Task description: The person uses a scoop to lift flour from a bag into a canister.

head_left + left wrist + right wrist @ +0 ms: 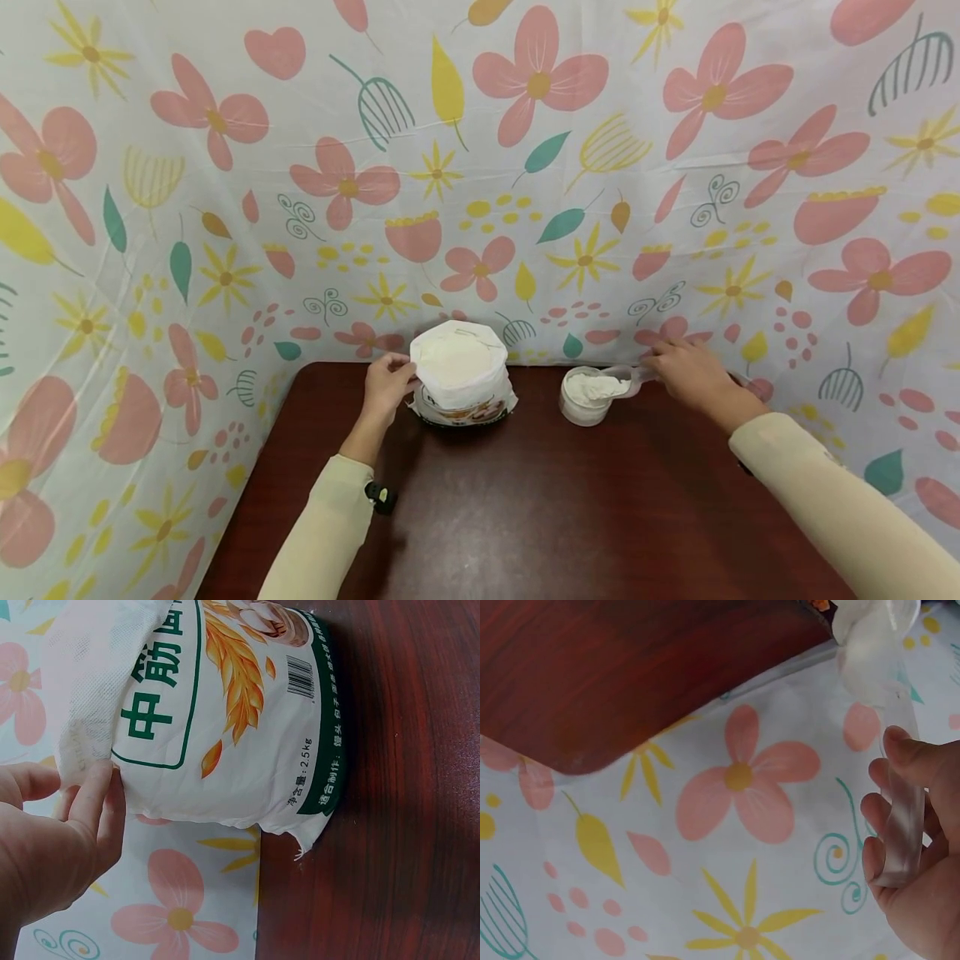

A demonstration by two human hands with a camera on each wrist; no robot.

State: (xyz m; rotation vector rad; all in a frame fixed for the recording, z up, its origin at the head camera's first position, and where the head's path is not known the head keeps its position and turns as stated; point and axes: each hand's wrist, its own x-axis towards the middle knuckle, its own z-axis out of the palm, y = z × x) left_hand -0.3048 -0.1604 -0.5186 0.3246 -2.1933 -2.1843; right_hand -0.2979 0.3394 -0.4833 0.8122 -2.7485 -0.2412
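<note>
A white flour bag [467, 393] with green print and a wheat picture stands upright on the table, its top folded outward and pale flour [459, 354] visible inside. My left hand [386, 385] pinches the bag's folded rim at its left side; in the left wrist view thumb and fingers hold the cuff [84, 742]. My right hand [693, 377] grips the handle of a clear plastic scoop [901, 832]. The scoop's bowl, heaped with white flour [597, 386], is over a small round clear container [583, 415]. Whether scoop and container touch, I cannot tell.
The dark red-brown table [525, 517] has its back edge against a flower-printed cloth [480, 208], which also hangs along the left and right sides. A black band [381, 497] is on the left wrist.
</note>
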